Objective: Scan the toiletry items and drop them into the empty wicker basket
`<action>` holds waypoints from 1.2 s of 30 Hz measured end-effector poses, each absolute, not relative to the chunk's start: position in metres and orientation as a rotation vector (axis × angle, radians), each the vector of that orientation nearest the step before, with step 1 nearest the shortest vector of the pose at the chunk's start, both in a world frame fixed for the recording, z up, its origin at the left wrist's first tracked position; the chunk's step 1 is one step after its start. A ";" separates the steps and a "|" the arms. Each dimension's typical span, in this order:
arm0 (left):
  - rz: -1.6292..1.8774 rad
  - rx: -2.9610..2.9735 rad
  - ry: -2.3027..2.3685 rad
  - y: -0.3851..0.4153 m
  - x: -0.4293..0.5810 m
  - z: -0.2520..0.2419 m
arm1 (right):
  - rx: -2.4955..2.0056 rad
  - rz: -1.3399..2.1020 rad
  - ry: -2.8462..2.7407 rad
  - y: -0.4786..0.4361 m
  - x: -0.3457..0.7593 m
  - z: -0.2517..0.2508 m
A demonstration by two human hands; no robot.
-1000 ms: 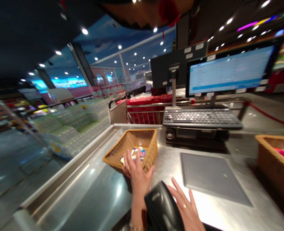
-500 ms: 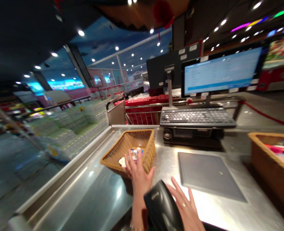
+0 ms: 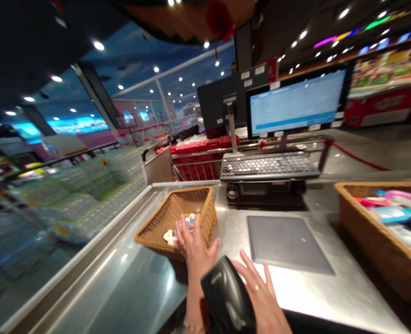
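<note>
My left hand [image 3: 195, 248] reaches over the near right rim of a small wicker basket [image 3: 157, 226], fingers apart. In the basket lie a few small light-coloured packets [image 3: 170, 236], partly hidden behind my fingers. Whether the fingertips touch the packets or the rim, I cannot tell. My right hand [image 3: 261, 292] is low in the view over the metal counter, fingers stretched out, with a ring on one finger. A black barcode scanner [image 3: 226, 290] stands between my forearms, covering part of my right hand. No grip on the scanner shows.
A grey pad [image 3: 285, 243] lies on the steel counter [image 3: 143, 278]. Behind it are a keyboard [image 3: 268, 163] and a lit monitor [image 3: 298, 104]. A larger wicker basket [image 3: 369, 241] with colourful goods stands at the right. Beyond the counter is a red shopping cart [image 3: 198, 157].
The view has turned slightly right, so the counter and its things sit further left and more of the larger basket shows. Both hands keep nearly the same pose.
</note>
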State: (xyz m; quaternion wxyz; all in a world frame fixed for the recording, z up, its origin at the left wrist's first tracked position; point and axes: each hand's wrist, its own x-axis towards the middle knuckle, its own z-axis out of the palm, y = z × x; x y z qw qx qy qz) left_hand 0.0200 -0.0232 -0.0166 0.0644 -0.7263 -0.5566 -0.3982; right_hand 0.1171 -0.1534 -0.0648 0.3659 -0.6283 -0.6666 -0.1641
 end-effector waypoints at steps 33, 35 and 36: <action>-1.155 -2.281 -1.595 -0.036 0.056 -0.008 | -1.709 -0.236 -1.590 -0.174 0.135 -0.053; -1.158 -2.284 -1.572 -0.037 0.059 -0.008 | -1.706 -0.231 -1.548 -0.174 0.135 -0.055; -1.160 -2.285 -1.560 -0.038 0.060 -0.008 | -1.711 -0.228 -1.530 -0.175 0.135 -0.056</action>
